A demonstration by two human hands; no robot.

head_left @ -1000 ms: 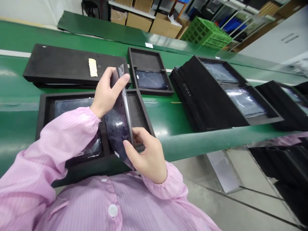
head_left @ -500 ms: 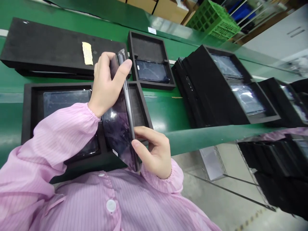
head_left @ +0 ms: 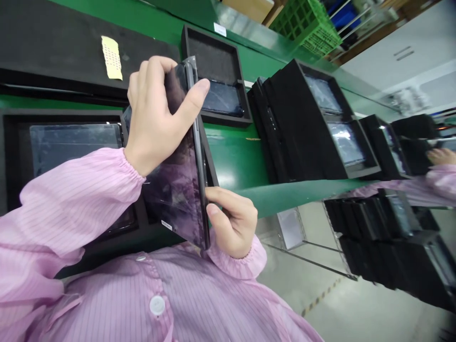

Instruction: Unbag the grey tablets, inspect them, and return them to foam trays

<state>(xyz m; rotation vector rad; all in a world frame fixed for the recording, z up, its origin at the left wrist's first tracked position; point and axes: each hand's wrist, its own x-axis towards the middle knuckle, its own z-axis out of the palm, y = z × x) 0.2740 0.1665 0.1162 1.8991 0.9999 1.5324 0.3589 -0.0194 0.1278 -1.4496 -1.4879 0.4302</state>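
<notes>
Bagged tablet (head_left: 174, 190), tilted edge-up, left hand (head_left: 153, 114) clasping top, right hand (head_left: 231, 218) pinching side

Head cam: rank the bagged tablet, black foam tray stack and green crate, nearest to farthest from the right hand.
From the right hand:
1. Bagged tablet: in its fingers, to its left.
2. Black foam tray stack: on the green belt, up and right.
3. Green plastic crate: far top right, beyond the belt.

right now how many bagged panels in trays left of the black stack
2: a bagged panel in the foam tray under the left sleeve, another in the tray beyond the left hand; others may be hidden
</notes>
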